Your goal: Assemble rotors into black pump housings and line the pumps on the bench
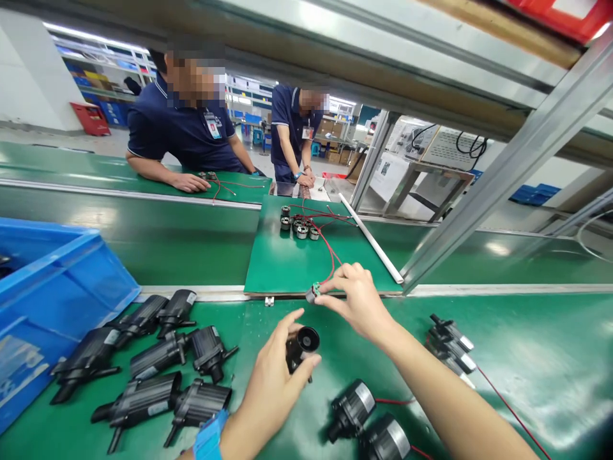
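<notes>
- Part (312,293), small, round, metal with a green board: sits at near edge of the green panel (280,271), just above and apart from the housing. Can't tell if it touches the panel.
- Right hand (358,299): grip pinched on that part, fingertips only. Good access; I'd bear on the metal rim, not the board.
- Red leads (331,257) seem to run from it back toward the cluster of similar parts (301,232). Snag risk, I'd say: free slack first, don't pull through the pile.
- Black housing (293,359): left hand (271,377) has it, thumb one side, fingers the other. Round mouth faces up toward the camera, nothing across it. Hold it steady and tilted so the inside stays readable.
- Both items off-axis to each other right now; wrists would want squaring up before any contact.
- White rod (376,244) along panel's right side; leads reach close to it, so watch for catching.
- Counter (527,348) carries wired housings (355,409) under the right forearm. Lift the elbow, their leads are red too.
- Loose black housings (146,402) lie left, beside blue bin (115,271). Wristband (211,437) is near them; mind the sweep.
</notes>
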Available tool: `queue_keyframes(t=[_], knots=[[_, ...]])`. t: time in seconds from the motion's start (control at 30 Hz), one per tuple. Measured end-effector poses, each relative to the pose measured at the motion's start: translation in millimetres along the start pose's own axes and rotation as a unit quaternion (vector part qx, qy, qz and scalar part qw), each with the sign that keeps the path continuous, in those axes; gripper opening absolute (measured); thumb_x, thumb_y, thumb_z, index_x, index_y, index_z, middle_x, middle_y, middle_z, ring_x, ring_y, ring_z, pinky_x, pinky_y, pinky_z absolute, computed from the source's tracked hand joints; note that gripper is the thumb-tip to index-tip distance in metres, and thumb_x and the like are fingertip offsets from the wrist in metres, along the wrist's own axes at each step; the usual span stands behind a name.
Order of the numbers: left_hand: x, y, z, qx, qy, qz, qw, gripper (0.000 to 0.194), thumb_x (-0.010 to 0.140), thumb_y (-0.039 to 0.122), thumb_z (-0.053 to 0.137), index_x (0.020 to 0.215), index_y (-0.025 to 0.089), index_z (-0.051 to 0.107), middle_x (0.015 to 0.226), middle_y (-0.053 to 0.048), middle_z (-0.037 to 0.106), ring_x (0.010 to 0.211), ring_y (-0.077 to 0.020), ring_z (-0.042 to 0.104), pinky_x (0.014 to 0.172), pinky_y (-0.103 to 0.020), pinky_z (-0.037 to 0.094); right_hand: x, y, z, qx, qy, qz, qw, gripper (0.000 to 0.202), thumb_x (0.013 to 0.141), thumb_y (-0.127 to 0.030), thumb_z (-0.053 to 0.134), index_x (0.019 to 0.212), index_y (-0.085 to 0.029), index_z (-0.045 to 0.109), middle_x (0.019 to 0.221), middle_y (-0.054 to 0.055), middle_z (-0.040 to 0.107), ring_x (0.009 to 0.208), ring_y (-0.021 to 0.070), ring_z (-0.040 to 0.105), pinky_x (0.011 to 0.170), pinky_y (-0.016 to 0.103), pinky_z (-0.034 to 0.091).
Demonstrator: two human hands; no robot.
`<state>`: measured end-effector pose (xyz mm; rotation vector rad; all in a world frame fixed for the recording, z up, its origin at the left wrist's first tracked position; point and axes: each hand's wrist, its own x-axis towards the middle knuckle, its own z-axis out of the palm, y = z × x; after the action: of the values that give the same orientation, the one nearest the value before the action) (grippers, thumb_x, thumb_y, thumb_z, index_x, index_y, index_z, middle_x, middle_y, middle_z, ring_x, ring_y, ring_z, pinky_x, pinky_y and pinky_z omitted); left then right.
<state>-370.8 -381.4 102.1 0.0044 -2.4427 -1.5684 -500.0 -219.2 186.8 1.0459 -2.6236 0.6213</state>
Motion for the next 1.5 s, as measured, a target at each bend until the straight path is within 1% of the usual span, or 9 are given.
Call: queue_keyframes(t=[0.1,0.23,0.53,0.73,0.93,1.07,1.17,1.33,1.5], knots=[[-1.4,0.7,3.6,-0.029,-0.012,0.007,0.999,0.064,0.086,0.029,0.068,0.144,0.028,0.04,0.123,-0.007,0.064,0.111,-0.0239,0.064,0.096,-0.042,0.054,-39.0,-21.8,-19.8,0.046,0.008,-0.032,0.998,0.02,0.085,-0.046,0.075,0.093,-0.028,0.076,0.09,0.003,0.06,0.091,0.0213,0.05,0.08,0.037,0.033],[-6.9,2.8,7.3,-0.025,-0.024,0.023,0.999,0.061,0.087,0.028,0.067,0.142,0.032,0.041,0.123,-0.004,0.065,0.113,-0.0219,0.064,0.098,-0.04,0.053,-60.7,-39.8,-24.1,0.021,-0.025,-0.067,0.997,0.021,0.084,-0.045,0.077,0.089,-0.025,0.075,0.087,0.003,0.061,0.088,0.0215,0.05,0.079,0.038,0.032],[-7.8,1.9,5.5,-0.028,-0.045,0.037,0.998,0.069,0.08,0.015,0.065,0.141,0.031,0.037,0.123,-0.003,0.067,0.114,-0.021,0.064,0.102,-0.04,0.05,-62.1,-35.5,-3.0,0.093,-0.022,-0.05,0.994,0.035,0.07,-0.046,0.087,0.082,-0.021,0.066,0.104,0.003,0.061,0.101,0.0227,0.051,0.088,0.037,0.035],[-5.9,-0.5,3.3,-0.044,-0.04,0.068,0.996,0.064,0.085,0.035,0.07,0.137,0.024,0.036,0.123,-0.01,0.068,0.114,-0.0245,0.066,0.099,-0.041,0.054,-58.3,-24.0,-7.4,0.169,-0.102,-0.046,0.979,0.066,0.065,-0.059,0.085,0.111,-0.02,0.059,0.106,0.003,0.066,0.101,0.0217,0.056,0.095,0.037,0.038],[-5.8,-0.5,3.4,0.014,-0.003,0.116,0.993,0.043,0.088,0.035,0.07,0.12,0.026,0.044,0.112,-0.006,0.067,0.104,-0.0213,0.069,0.09,-0.034,0.058,-58.2,-18.8,-9.6,0.141,-0.149,-0.081,0.975,0.05,0.077,-0.055,0.079,0.115,-0.025,0.065,0.11,0.001,0.065,0.103,0.0201,0.057,0.095,0.035,0.038],[-5.5,-0.3,1.1,0.068,-0.038,0.192,0.978,0.022,0.095,0.023,0.06,0.114,0.028,0.051,0.121,-0.005,0.063,0.107,-0.018,0.066,0.089,-0.03,0.055,-57.3,-15.8,-6.4,0.122,-0.133,-0.102,0.978,0.041,0.083,-0.056,0.072,0.11,-0.024,0.07,0.103,0.002,0.066,0.098,0.0186,0.058,0.093,0.035,0.038],[-6.0,2.4,-3.5,0.11,-0.081,0.207,0.969,0.02,0.097,0.02,0.055,0.115,0.03,0.057,0.125,-0.004,0.058,0.11,-0.0168,0.063,0.09,-0.027,0.053,-58.2,-16.3,-5.6,0.105,-0.135,-0.116,0.978,0.039,0.087,-0.056,0.068,0.107,-0.023,0.072,0.096,0.002,0.067,0.092,0.0182,0.059,0.091,0.035,0.04],[-4.8,6.2,-5.6,0.134,-0.077,0.228,0.961,0.017,0.098,0.018,0.053,0.109,0.026,0.062,0.128,-0.006,0.055,0.115,-0.0179,0.06,0.097,-0.028,0.051,-60.3,-21.3,-5.2,0.092,-0.119,-0.129,0.98,0.036,0.092,-0.049,0.065,0.113,-0.021,0.07,0.107,0.006,0.065,0.096,0.0205,0.058,0.091,0.036,0.044],[12.2,19.3,-10.1,0.212,-0.13,0.182,0.951,0.025,0.101,0.028,0.049,0.124,0.027,0.059,0.137,-0.008,0.054,0.119,-0.0205,0.061,0.097,-0.031,0.053,-57.2,-9.5,-0.7,0.17,-0.175,-0.082,0.966,0.024,0.096,-0.04,0.062,0.108,-0.02,0.07,0.107,0.006,0.068,0.1,0.019,0.063,0.089,0.03,0.048]])
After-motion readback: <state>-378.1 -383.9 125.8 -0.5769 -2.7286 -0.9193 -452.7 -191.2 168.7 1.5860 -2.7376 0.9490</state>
